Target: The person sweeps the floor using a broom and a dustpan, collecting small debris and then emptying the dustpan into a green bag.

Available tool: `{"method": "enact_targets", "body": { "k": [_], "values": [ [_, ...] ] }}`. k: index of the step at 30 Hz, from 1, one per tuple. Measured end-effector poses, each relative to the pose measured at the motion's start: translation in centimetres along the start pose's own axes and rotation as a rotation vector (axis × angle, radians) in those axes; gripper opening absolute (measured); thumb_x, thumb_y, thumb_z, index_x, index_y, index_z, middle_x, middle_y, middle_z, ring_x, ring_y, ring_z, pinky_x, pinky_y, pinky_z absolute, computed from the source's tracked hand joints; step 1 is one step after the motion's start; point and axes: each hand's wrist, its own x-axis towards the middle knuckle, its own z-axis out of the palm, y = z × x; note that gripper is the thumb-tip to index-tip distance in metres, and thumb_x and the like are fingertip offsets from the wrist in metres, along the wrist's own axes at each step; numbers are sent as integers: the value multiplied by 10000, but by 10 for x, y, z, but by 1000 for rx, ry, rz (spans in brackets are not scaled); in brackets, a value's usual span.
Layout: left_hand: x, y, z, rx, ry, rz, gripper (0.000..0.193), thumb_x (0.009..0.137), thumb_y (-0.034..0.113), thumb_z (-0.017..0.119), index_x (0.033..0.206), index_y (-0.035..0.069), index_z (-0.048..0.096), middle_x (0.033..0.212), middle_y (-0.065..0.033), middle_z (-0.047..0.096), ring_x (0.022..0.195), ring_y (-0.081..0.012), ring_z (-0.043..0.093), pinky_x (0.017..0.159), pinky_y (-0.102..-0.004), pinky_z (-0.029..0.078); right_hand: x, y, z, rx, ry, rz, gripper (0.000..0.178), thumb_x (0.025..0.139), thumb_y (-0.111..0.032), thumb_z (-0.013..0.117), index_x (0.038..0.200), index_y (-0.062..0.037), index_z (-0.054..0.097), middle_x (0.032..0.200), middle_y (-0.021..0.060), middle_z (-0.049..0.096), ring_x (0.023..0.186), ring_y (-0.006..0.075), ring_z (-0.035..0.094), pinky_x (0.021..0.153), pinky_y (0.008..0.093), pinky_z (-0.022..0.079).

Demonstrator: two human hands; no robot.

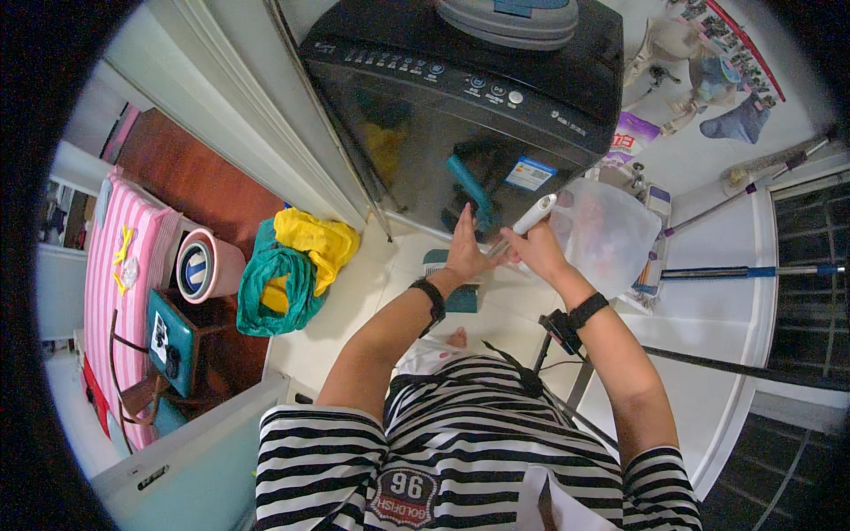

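Note:
My right hand [538, 246] is closed around a white-ended pole [535, 213], whose grey shaft slants down toward my left hand. My left hand [467, 250] has its fingers stretched out, its thumb side close to the shaft; whether it touches the pole is unclear. Ahead stands a black washing machine [372, 84] with a glossy dark face. A teal bar-like shape [467, 181] shows on that face; I cannot tell if it is a reflection. Below my hands, partly hidden by my left arm, a teal flat piece [461, 299] lies on the pale floor.
A green and yellow cloth bundle [283, 274] lies on the floor at left, near a pink bin [226, 261] and a teal-seated chair [168, 345]. At right are a translucent plastic bag [611, 234] and several poles. A grey round lidded container [513, 22] rests on the machine.

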Motion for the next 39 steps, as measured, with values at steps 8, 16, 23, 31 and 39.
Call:
{"method": "enact_targets", "body": {
  "k": [8,16,23,31,39],
  "values": [
    [15,-13,6,-31,44,-91,947,482,259,788,1208,-47,263,1154,-219,413,1063,-341,419,898,-370,349,29,5,18,-170,69,-136,249,770,-192,575,667,35,564,575,111,580,555,211,582,576,328,443],
    [26,-11,7,-115,-44,-284,766,504,196,770,1121,-13,367,986,-203,519,946,-336,504,796,-372,410,34,7,19,-150,66,-170,318,786,-214,548,990,28,519,631,86,594,601,190,586,671,286,413],
    [26,-23,11,25,11,-195,737,542,199,756,1122,-32,366,815,-210,567,777,-334,566,642,-365,465,38,-8,21,-29,-66,-69,503,801,-154,542,1231,20,348,637,70,571,535,121,550,532,260,441],
    [18,-27,9,-75,-27,-192,785,594,187,732,1212,-21,295,1072,-226,487,984,-318,499,755,-339,459,40,-2,32,161,-82,24,465,801,-151,557,1193,32,386,620,66,555,497,115,537,434,233,435],
    [-7,-39,-41,56,-19,-155,935,596,121,729,1301,9,125,1243,-217,351,1151,-338,352,943,-345,325,42,22,34,154,-87,33,333,762,-272,594,849,42,525,579,91,584,455,148,554,414,277,428]
  ]
}}
